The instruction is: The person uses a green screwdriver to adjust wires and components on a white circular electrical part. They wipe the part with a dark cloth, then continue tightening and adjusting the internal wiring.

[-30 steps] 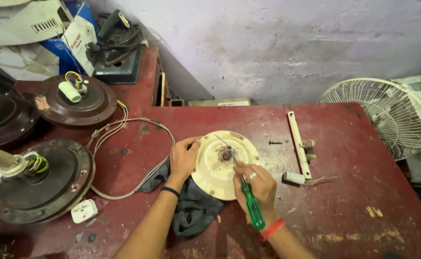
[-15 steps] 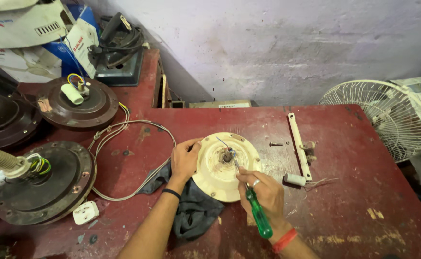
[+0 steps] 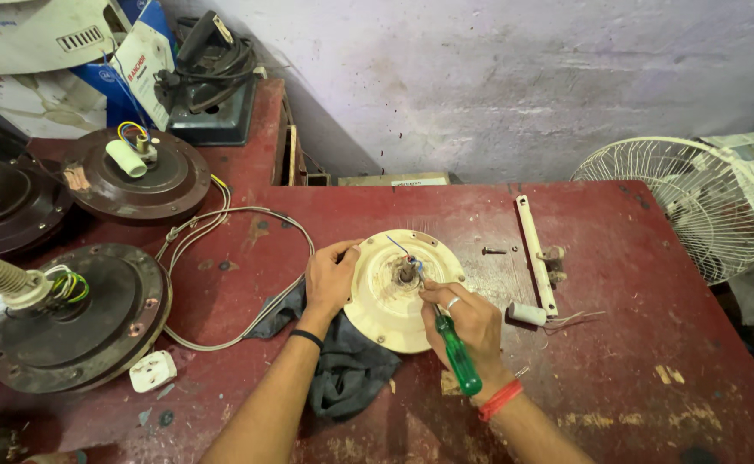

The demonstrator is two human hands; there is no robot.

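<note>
Screwdriver (image 3: pixel 458 353) tip hidden behind right hand (image 3: pixel 467 322) (handle visible).

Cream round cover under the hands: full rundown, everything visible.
The cream round cover lies flat on the red table, partly over a dark cloth. It looks like painted metal, stained, with a grimy centre hub and thin wires. The left hand grips its left rim; the right hand holds a green-handled screwdriver at the hub.

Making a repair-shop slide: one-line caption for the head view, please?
Left hand steadies a cream fan cover while right hand works a green-handled screwdriver at its hub.
</note>
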